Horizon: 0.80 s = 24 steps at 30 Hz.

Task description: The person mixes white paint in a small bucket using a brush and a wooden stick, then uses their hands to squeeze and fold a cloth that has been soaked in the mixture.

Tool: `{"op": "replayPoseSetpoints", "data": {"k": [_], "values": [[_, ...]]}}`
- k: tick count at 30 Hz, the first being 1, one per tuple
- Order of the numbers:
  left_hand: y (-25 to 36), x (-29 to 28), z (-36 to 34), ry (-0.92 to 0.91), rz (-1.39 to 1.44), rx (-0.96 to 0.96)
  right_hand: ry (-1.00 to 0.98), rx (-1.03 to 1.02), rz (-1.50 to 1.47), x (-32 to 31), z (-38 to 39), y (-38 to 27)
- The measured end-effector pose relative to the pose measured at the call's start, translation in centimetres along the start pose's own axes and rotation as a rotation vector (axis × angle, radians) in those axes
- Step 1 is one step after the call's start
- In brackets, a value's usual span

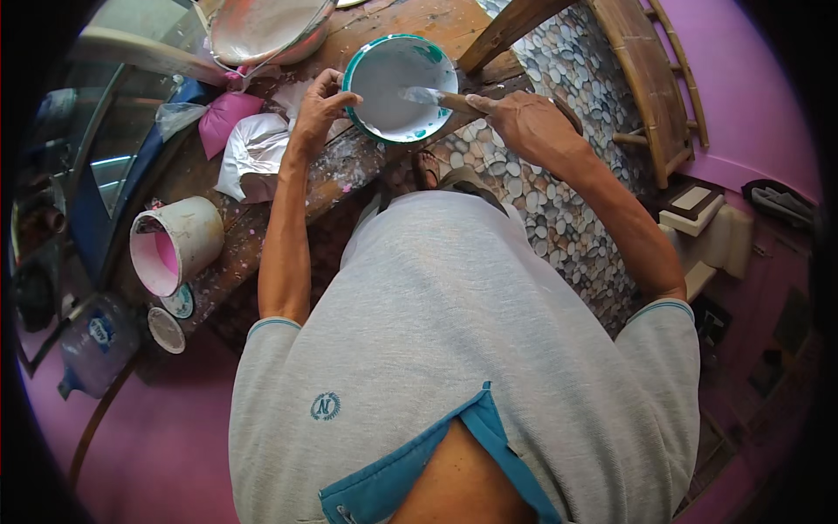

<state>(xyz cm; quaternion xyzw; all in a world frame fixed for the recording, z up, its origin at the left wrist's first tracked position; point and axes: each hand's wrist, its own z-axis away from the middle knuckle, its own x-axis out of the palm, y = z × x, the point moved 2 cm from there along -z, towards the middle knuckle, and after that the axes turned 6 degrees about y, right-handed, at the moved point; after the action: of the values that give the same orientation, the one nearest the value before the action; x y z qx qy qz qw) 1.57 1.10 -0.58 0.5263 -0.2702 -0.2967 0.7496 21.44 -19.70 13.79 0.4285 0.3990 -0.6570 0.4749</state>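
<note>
Grey short-sleeved shirt (489, 314), nearest the viewer, with both forearms reaching away from it toward the far centre. Left hand (321, 113): the grip is closed on the left rim of a white tub (353, 68) with a green edge, the thumb lying over the rim and the fingers bent beside it, presumably to steady the vessel. Right hand (528, 127): the grip is closed around the wooden handle of a flat-headed tool (456, 102), thumb toward the head; this hold seems suited to controlling the angle of the head, which lies within the pale mixture (380, 103) in the tub. The tub stands out at the near edge of the wooden surface (436, 22), within easy reach of both hands; whether it rests there or is held clear cannot be told. Left of it, a pink bag (229, 124) and a white bag (251, 155) sit close together, and a wire-handled bucket (297, 51) occupies the far left. Nearer, at left, is a white pail (196, 234) with pink inside, perhaps set aside to leave room for the hands; two round lids (166, 330) lie just beside it. Far right, a bamboo chair (650, 87) stands apart on the pebble-patterned floor (567, 210).
</note>
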Motion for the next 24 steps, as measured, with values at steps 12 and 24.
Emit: {"op": "replayPoseSetpoints", "data": {"k": [12, 24], "values": [[-1.8, -1.6, 0.7, 0.080, 0.195, -0.102, 0.004, -0.037, -0.242, -1.9, 2.1, -2.1], [-1.0, -1.0, 0.5, 0.108, 0.102, -0.089, -0.068, -0.126, -0.296, 0.9, 0.2, -1.2]]}}
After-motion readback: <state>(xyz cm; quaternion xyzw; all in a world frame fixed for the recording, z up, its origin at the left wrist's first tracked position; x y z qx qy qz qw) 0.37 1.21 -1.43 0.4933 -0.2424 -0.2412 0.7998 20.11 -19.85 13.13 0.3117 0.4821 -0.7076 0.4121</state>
